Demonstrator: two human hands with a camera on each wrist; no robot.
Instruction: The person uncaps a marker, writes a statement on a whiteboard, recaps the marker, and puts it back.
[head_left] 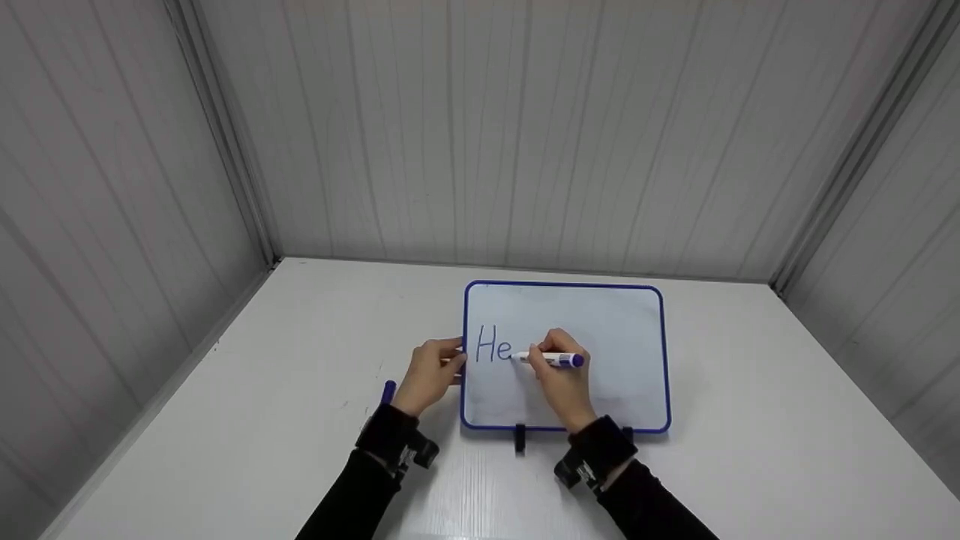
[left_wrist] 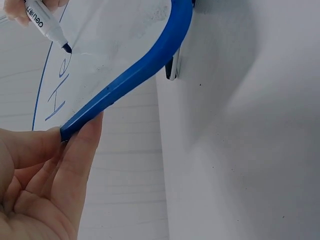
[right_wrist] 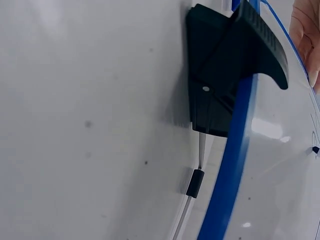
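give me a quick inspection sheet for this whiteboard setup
surface: white table, a few small dark specks, otherwise bare.
job's things: whiteboard with blue frame stands on black feet; "He" written on it in blue; marker with its tip at the board just right of the letters.
clutter: a blue cap lies on the table by the left wrist.
grippers: left hand holds the board's left edge, fingers on the frame; right hand grips the marker.
cables: a thin white cable with a black sleeve runs beneath the board's foot.
surroundings: grey panelled walls on three sides.
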